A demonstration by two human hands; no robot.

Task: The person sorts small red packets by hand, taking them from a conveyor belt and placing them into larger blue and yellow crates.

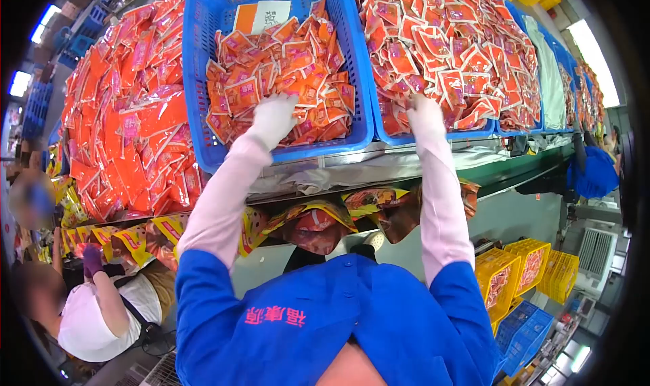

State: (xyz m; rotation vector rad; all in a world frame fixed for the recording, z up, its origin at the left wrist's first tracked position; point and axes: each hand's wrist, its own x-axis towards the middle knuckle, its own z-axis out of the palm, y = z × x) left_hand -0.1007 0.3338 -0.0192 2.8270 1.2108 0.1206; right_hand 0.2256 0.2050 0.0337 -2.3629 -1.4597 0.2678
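Head camera view: your white-gloved left hand (274, 121) is down among the orange packets (298, 75) in the left blue basket (191, 88), most of them lying directly ahead of it at mixed angles, with no shared long axis. Your right hand (426, 117) is the nearer to the red packets (450, 48) in the adjoining blue basket (399, 140), at its near edge. Whether either hand grips a packet cannot be told.

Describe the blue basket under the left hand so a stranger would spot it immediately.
Start at the big heap of red packets, upper left. Directly right stands the blue basket, the left hand over its near end. Unlike the fuller basket on its right, it shows bare perforated walls and an orange-and-white card.
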